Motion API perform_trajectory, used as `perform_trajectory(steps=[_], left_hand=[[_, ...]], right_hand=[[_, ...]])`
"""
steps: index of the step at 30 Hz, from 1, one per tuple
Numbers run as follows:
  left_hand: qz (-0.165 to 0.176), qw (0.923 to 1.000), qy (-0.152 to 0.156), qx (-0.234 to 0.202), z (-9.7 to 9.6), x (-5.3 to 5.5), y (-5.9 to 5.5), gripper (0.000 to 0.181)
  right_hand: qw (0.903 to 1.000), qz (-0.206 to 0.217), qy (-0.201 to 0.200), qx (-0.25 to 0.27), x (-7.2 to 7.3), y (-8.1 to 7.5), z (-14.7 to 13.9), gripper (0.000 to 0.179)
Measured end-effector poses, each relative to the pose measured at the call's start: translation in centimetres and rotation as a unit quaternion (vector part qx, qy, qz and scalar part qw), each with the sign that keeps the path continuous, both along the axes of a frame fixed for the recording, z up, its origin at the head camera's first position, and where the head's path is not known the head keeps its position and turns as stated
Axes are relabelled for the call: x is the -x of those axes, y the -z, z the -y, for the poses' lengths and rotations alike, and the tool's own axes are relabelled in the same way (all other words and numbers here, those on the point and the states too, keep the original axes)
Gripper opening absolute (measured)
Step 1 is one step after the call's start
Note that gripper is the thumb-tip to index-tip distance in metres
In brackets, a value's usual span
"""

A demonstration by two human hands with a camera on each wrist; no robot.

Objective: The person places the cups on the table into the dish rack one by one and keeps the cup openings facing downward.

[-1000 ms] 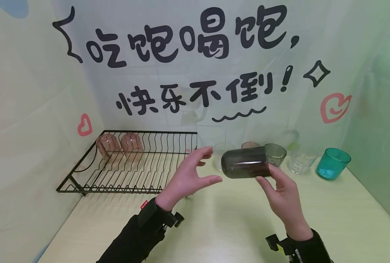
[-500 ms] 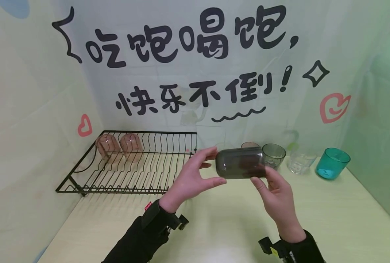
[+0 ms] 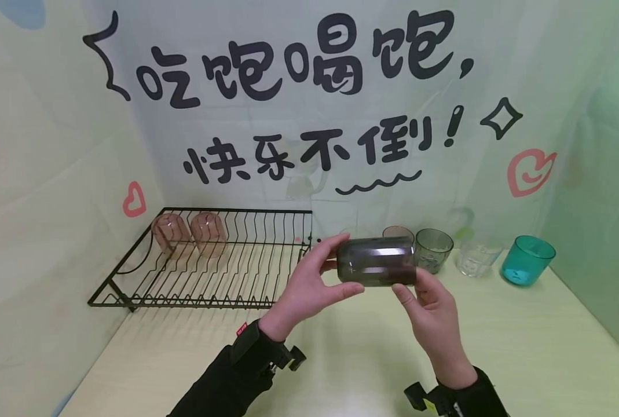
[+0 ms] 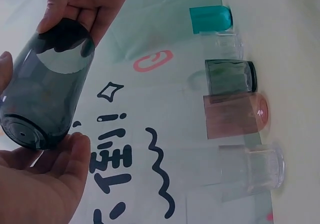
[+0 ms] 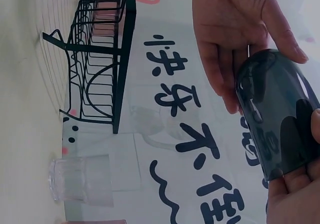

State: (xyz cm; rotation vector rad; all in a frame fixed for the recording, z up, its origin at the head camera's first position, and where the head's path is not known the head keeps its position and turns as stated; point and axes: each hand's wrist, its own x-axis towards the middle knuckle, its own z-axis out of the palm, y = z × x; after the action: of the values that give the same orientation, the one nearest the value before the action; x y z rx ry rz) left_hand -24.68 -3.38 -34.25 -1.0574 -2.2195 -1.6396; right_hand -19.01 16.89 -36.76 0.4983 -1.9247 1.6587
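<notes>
A dark grey, see-through drinking glass (image 3: 376, 262) is held sideways above the table, its base to the left and its mouth to the right. My right hand (image 3: 436, 318) grips it at the mouth end, thumb below and fingers behind. At the base end is my left hand (image 3: 309, 284), its fingers reaching behind the glass and partly hidden by it. In the right wrist view the left thumb (image 5: 290, 44) stands apart from the glass, and the left fingers (image 5: 227, 74) lie along its far side.
On the left stands a black wire rack (image 3: 200, 302) holding two pink glasses (image 3: 208, 234). Along the back right are a pink glass (image 3: 398, 231), a grey glass (image 3: 433, 250), a clear glass (image 3: 478, 260) and a teal glass (image 3: 528, 262). Another clear glass (image 4: 255, 169) shows in the left wrist view.
My right hand has carried the dark glass leftward. The left hand has moved slightly right, so the glass base now sits between its thumb and fingers.
</notes>
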Motion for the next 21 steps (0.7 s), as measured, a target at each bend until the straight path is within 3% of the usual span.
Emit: perform_trajectory(steps=[7,12,15,21], left_hand=[[0.059,0.9973,0.025,-0.037,-0.2,-0.2,-0.1,0.075],[0.096,0.993,0.035,-0.06,-0.2,-1.4,-1.4,0.071],[0.105,0.9918,0.035,-0.065,-0.1,-2.0,-2.1,0.07],[0.108,0.9914,0.026,-0.069,-0.2,-2.0,-1.8,0.067]], right_hand=[[1.0,0.007,0.004,0.005,-0.1,0.2,0.4,0.029],[0.9998,0.011,-0.003,0.019,0.0,0.4,0.7,0.031],[0.9996,0.012,-0.007,0.024,0.0,0.5,0.8,0.032],[0.9997,0.011,-0.006,0.019,0.0,0.6,1.0,0.032]])
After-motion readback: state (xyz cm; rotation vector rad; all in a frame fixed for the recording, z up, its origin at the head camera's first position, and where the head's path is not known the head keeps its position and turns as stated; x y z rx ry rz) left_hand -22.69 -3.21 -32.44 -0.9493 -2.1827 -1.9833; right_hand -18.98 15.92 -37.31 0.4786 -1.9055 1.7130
